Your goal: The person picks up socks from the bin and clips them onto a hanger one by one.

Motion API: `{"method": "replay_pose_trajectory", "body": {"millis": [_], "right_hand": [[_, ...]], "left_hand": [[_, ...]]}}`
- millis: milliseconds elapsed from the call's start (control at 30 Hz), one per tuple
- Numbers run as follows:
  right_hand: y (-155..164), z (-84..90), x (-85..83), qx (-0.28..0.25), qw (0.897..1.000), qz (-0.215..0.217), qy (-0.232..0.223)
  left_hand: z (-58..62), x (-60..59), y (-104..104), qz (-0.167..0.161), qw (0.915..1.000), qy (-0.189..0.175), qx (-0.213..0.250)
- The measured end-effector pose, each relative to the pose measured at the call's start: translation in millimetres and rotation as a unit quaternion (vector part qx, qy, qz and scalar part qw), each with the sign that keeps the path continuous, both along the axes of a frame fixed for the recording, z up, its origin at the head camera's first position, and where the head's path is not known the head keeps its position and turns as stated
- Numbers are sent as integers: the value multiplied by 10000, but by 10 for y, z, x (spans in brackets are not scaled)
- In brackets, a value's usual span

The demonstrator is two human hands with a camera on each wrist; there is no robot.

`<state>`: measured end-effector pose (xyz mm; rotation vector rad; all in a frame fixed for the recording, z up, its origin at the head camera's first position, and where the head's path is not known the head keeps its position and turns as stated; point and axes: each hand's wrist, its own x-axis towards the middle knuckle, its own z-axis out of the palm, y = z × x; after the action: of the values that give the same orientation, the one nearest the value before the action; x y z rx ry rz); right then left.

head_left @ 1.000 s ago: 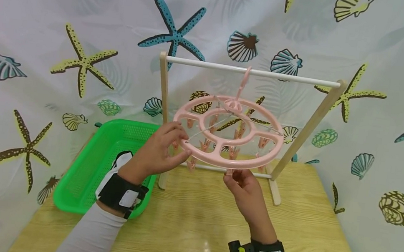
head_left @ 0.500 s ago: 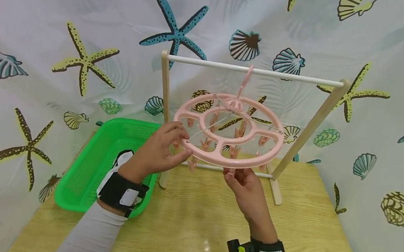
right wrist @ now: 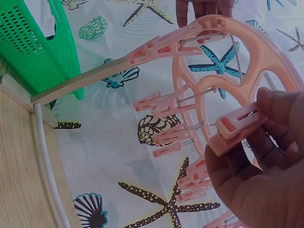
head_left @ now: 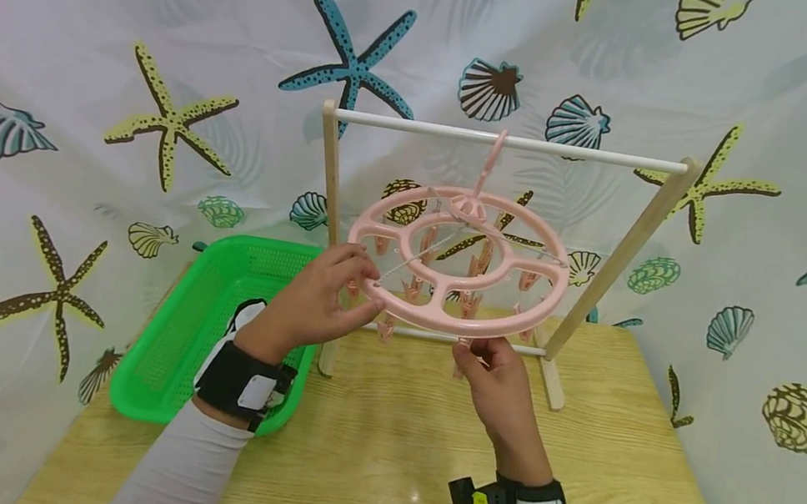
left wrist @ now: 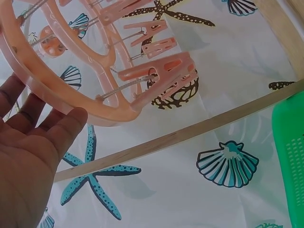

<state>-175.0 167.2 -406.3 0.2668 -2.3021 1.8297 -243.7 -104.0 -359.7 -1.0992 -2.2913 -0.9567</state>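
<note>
A pink round clip hanger (head_left: 517, 312) hangs by its hook from the white rod (head_left: 582, 153) of a small wooden rack; several pink clips dangle under it. My left hand (head_left: 317, 304) grips the ring's front-left rim, thumb on the near edge; in the left wrist view the fingers (left wrist: 57, 135) lie against the rim (left wrist: 52, 90). My right hand (head_left: 497, 381) reaches up under the front rim and pinches one hanging clip (head_left: 461, 353). In the right wrist view that clip (right wrist: 237, 127) sits between thumb and fingers (right wrist: 280, 114), below the ring (right wrist: 266, 52).
A green mesh basket (head_left: 164, 357) stands at the table's left, with a white and black item (head_left: 242, 318) inside. The rack's wooden legs (head_left: 614, 261) stand at the back of the wooden table (head_left: 386, 452). A seashell-print curtain surrounds the table.
My right hand has shifted slightly right and down while keeping hold of the clip. The left hand and the hanger have hardly moved.
</note>
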Motion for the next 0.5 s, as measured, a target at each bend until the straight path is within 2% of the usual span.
{"method": "replay_pose_trajectory", "body": {"millis": [500], "right_hand": [[-57, -25, -6, -927, 9951, 117, -312]], "left_hand": [[-33, 0, -49, 109, 9998, -135, -107]]}}
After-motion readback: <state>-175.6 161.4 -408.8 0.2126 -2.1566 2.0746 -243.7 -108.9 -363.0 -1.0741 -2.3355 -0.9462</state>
